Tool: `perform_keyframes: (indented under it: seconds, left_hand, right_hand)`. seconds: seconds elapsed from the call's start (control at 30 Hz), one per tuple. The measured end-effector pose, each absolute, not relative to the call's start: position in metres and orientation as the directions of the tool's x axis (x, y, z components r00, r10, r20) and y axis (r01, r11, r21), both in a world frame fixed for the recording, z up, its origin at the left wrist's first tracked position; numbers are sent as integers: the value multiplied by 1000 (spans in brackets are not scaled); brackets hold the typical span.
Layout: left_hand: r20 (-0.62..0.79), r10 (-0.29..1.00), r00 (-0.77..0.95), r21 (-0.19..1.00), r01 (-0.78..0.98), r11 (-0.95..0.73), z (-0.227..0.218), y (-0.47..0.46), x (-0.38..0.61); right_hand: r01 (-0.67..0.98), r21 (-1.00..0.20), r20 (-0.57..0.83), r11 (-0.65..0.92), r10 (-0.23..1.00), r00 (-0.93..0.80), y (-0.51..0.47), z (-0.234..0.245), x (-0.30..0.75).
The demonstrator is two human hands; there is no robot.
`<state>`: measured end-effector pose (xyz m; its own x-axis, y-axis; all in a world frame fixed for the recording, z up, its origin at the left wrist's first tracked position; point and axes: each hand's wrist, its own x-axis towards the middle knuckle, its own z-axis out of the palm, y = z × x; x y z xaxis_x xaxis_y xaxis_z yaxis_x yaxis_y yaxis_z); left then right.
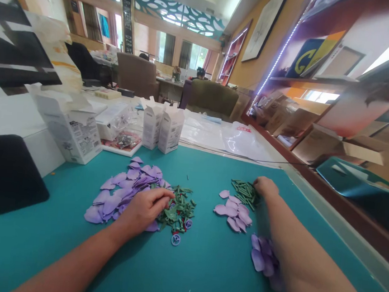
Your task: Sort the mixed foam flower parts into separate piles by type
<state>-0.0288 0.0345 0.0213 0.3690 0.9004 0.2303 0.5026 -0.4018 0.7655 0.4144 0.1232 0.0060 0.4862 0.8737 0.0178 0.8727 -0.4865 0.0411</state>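
Observation:
My left hand (148, 204) rests between a heap of purple plastic petals (111, 202) and a mixed pile of small green parts (182, 204). Its fingers are pressed together at the edge of the green pile; whatever is in them is hidden. My right hand (265, 187) reaches to the right side of a pile of thin green sticks (243, 191), fingers curled and tips hidden. Pale lilac petals (233, 211) lie just nearer than the sticks. Darker purple petals (262, 256) sit beside my right forearm. A small purple ring (176, 240) with spokes lies below the green parts.
Two white cartons (170, 130) stand at the back of the teal mat (197, 273). A larger open white box (76, 131) and a black panel (6, 175) are at left. A white tray (122, 149) holds bagged parts. Shelves with cardboard boxes (317, 141) line the right.

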Motion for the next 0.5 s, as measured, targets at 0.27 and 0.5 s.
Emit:
perform_keyframes:
  seconds: [0.27, 0.5]
  left_hand:
    - [235, 906, 351, 736, 544, -402, 22, 35, -26]
    - [275, 890, 364, 727, 527, -440, 27, 28, -22]
  right_hand:
    - [885, 11, 17, -465, 885, 465, 121, 15, 414]
    - [939, -205, 163, -275, 937, 310, 107, 65, 340]
